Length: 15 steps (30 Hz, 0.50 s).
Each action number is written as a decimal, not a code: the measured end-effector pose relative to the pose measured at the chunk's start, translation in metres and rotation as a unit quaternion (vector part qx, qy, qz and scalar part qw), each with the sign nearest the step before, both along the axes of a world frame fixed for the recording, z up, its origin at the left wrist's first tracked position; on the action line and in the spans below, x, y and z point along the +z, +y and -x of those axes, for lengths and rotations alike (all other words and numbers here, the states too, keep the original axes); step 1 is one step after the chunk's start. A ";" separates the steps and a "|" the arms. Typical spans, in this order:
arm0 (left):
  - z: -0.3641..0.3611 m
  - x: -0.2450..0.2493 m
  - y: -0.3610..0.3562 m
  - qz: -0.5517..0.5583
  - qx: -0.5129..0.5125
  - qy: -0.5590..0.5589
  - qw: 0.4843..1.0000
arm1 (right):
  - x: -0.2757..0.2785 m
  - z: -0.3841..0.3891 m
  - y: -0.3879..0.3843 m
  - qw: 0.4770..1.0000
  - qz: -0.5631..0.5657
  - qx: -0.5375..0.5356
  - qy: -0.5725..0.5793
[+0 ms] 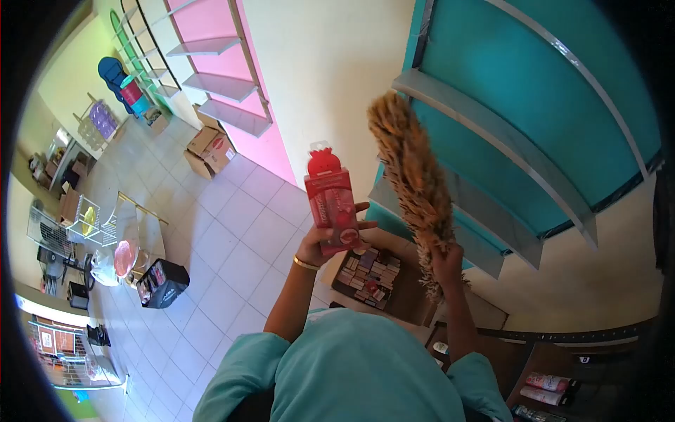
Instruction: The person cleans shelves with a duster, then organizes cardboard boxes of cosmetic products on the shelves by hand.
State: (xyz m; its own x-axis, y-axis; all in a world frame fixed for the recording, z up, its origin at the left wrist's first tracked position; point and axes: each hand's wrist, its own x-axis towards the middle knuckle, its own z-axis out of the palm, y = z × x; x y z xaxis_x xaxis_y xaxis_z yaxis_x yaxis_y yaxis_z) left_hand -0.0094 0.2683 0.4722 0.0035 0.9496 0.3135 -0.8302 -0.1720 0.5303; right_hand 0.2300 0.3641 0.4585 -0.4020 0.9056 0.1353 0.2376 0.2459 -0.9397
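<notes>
My left hand, with a gold bangle at the wrist, grips the lower end of a red blister package held upright. A hang tab tops its red rounded header, and its small print is hard to read. In my right hand is a brown feather duster, its bushy head pointing up in front of the teal shelf unit. Below and between the hands stands an open cardboard box with many small packed boxes in it.
Grey shelf boards jut out on the right. Left of the wall are pink-backed shelves and cardboard cartons on the tiled floor. A black bag sits at lower left. Pink containers lie at lower right.
</notes>
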 end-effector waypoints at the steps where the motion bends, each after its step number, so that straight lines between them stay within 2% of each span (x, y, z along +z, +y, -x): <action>1: 0.001 0.002 0.002 0.010 0.018 0.020 1.000 | -0.007 -0.011 0.004 0.999 -0.037 0.026 0.015; 2: 0.001 0.002 0.003 0.019 0.041 0.037 0.998 | -0.011 -0.018 0.006 0.995 -0.073 0.056 0.027; 3: -0.001 0.000 0.000 0.033 0.064 0.051 0.996 | -0.004 -0.021 -0.002 0.983 -0.159 0.086 -0.017; 4: 0.009 -0.018 -0.008 0.120 0.067 0.083 0.987 | 0.008 -0.022 -0.013 0.961 -0.244 0.113 -0.059; 5: 0.015 -0.034 -0.010 0.126 0.069 0.077 0.987 | 0.015 -0.023 -0.018 0.930 -0.327 0.138 -0.100; 7: 0.014 -0.029 -0.013 0.143 0.068 0.065 0.985 | 0.011 -0.023 -0.011 0.964 -0.208 0.113 -0.118; 8: 0.007 -0.027 -0.008 0.050 0.060 0.050 0.996 | 0.006 -0.026 -0.006 0.976 -0.157 0.090 -0.117; 11: 0.001 0.001 -0.007 0.050 0.080 0.073 0.993 | -0.008 -0.029 0.013 0.997 -0.034 -0.006 -0.076; 12: 0.001 -0.003 -0.003 0.008 0.088 0.024 0.996 | -0.005 -0.026 0.007 0.998 -0.065 0.013 -0.021; 13: 0.002 -0.005 -0.003 0.058 0.112 -0.030 0.992 | -0.001 -0.021 -0.007 0.994 -0.095 0.033 0.032; 15: 0.007 -0.011 -0.007 0.159 0.153 -0.141 0.965 | 0.004 -0.009 -0.034 0.983 -0.162 0.061 0.056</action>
State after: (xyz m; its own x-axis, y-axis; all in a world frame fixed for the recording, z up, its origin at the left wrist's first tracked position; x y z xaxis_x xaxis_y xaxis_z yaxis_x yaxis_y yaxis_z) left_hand -0.0162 0.2616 0.4613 -0.3350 0.9410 -0.0473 -0.8854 -0.2972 0.3573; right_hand 0.2385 0.3300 0.4629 -0.4712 0.7532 0.4589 0.0864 0.5572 -0.8259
